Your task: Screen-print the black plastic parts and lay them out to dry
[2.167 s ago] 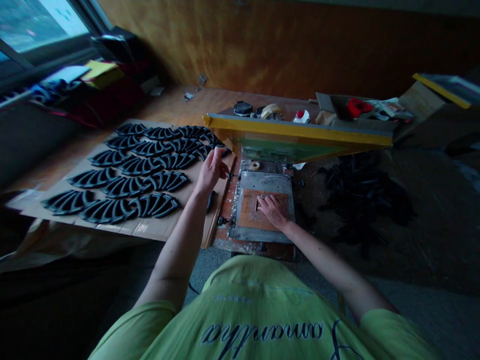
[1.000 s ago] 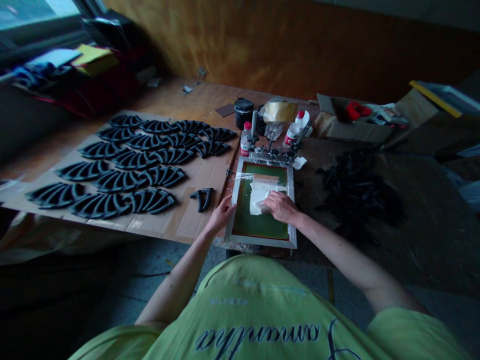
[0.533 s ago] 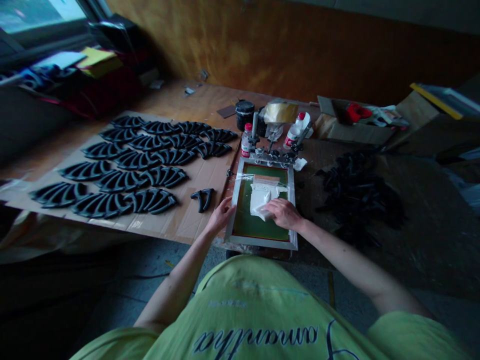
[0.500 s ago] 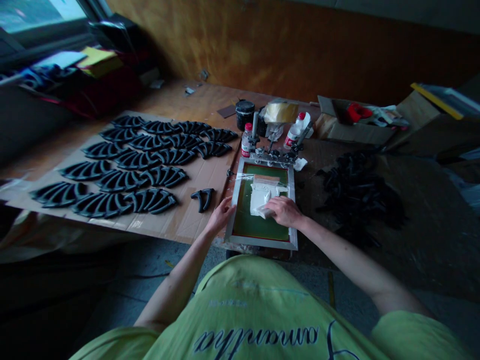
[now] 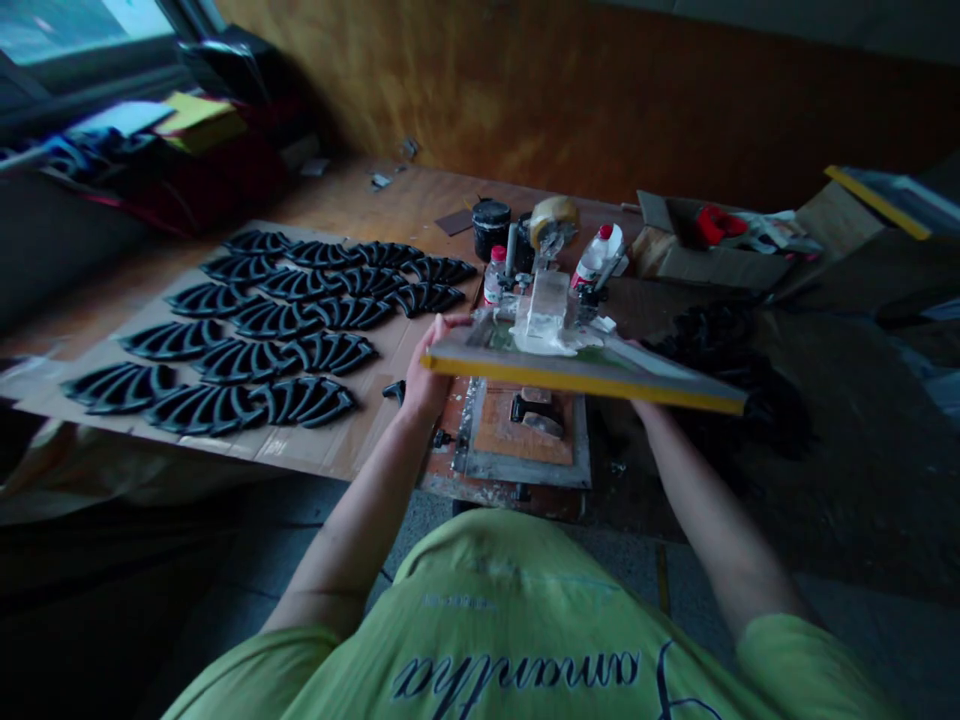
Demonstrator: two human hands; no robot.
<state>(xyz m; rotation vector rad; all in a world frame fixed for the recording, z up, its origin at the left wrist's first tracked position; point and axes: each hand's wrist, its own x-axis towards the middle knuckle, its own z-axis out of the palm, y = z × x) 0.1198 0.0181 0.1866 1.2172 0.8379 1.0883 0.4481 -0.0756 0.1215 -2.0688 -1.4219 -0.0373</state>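
My left hand (image 5: 424,368) grips the left corner of the yellow-edged printing screen frame (image 5: 585,375), which is tilted up off its base. A white squeegee (image 5: 546,310) rests on the raised screen. My right hand is hidden behind the frame; only the forearm (image 5: 694,500) shows. Under the frame, a small black part (image 5: 534,412) lies on the brown board of the metal base plate (image 5: 517,465).
Rows of black fan-shaped parts (image 5: 270,330) lie on cardboard (image 5: 352,445) to the left. A heap of black parts (image 5: 720,360) sits on the right. Bottles (image 5: 596,255), a black jar (image 5: 490,225) and a tape roll (image 5: 553,215) stand behind the frame. A cardboard box (image 5: 705,250) is at back right.
The screen frame lay flat while my right hand drew the squeegee over it. Now the frame is lifted, and the base with the black part is uncovered.
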